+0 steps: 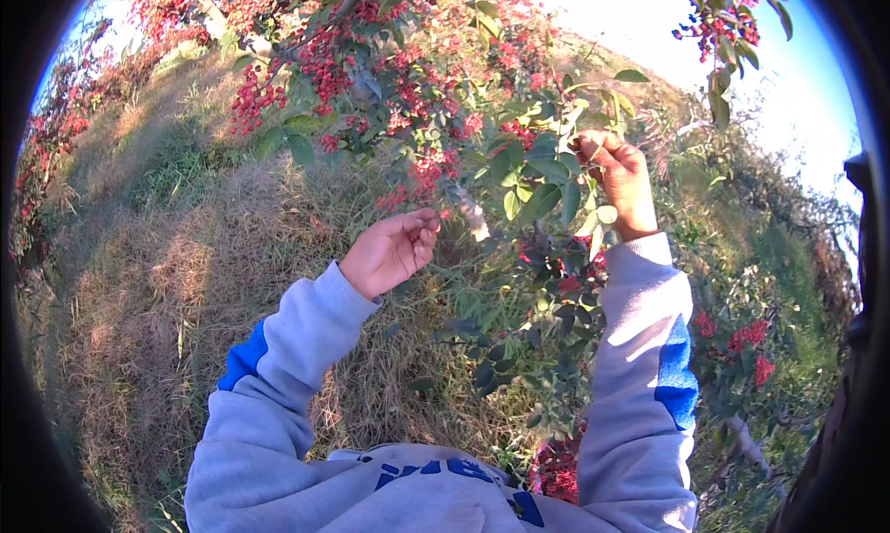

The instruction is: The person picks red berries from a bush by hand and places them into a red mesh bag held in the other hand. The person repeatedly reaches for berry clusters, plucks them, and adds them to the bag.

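My left hand [393,249] is raised near the middle, its fingers curled together around a few small red berries that show between the fingertips. To the right and higher up, my right hand [617,175] pinches a thin leafy twig of the shrub. Green leaves [546,175] hang just left of that hand and partly hide what its fingertips touch. Above and between the hands hang clusters of red berries [434,168] on the branches.
More berry clusters [254,102] hang at the upper left and upper right. A pale branch stub [473,213] stands between the hands. A mass of red berries [557,467] shows low beside my torso. Dry grass [160,310] covers the slope.
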Action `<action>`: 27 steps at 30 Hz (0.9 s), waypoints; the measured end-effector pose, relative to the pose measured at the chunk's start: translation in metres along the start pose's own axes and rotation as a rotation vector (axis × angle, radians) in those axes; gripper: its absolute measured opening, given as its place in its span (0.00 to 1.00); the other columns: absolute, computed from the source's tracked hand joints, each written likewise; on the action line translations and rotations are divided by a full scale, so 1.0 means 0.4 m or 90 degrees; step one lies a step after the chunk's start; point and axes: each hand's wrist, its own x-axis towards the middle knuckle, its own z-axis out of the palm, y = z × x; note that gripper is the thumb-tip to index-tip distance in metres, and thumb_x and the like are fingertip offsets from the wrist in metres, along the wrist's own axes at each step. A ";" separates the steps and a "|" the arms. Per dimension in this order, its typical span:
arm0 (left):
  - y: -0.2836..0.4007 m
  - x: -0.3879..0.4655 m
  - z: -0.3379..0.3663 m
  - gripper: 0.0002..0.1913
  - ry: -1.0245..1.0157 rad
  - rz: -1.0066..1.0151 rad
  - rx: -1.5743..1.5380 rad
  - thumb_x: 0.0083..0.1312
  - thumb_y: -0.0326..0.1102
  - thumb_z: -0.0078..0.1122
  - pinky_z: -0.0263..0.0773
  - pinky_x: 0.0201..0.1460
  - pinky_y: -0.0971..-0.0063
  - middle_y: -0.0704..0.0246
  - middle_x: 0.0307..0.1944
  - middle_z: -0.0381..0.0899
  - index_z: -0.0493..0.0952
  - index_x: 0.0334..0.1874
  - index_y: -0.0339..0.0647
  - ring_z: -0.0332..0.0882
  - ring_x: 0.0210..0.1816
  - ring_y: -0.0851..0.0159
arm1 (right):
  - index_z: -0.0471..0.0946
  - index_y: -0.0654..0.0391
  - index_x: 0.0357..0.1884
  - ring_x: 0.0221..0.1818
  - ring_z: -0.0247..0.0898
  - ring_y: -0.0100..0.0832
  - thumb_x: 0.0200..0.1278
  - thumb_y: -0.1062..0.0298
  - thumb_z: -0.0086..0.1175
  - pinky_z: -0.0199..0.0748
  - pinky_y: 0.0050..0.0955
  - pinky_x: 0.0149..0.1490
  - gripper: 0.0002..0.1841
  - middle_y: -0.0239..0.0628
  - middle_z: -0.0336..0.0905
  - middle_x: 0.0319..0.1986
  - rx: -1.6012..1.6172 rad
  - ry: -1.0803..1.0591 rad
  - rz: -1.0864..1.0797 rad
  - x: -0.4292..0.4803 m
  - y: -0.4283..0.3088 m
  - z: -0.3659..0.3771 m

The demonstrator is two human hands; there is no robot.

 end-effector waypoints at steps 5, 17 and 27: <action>-0.013 0.021 0.002 0.08 -0.105 0.000 0.029 0.57 0.26 0.40 0.61 0.23 0.85 0.68 0.27 0.66 0.65 0.39 0.33 0.63 0.24 0.76 | 0.73 0.63 0.30 0.25 0.66 0.20 0.56 0.68 0.47 0.65 0.19 0.31 0.08 0.29 0.74 0.24 -0.267 0.031 -0.176 -0.003 0.006 -0.005; -0.031 0.031 0.130 0.09 -0.053 0.013 0.099 0.59 0.25 0.36 0.51 0.12 0.88 0.73 0.21 0.62 0.64 0.40 0.34 0.54 0.16 0.80 | 0.71 0.65 0.33 0.21 0.67 0.23 0.54 0.72 0.45 0.66 0.18 0.26 0.07 0.36 0.73 0.23 -0.008 0.033 -0.054 -0.049 -0.006 -0.002; -0.141 -0.060 0.163 0.11 -0.099 -0.023 0.068 0.57 0.25 0.38 0.56 0.20 0.87 0.71 0.28 0.65 0.64 0.42 0.35 0.59 0.23 0.77 | 0.71 0.65 0.33 0.22 0.65 0.23 0.52 0.72 0.46 0.66 0.19 0.27 0.08 0.35 0.72 0.23 0.331 -0.039 0.269 -0.147 -0.074 -0.041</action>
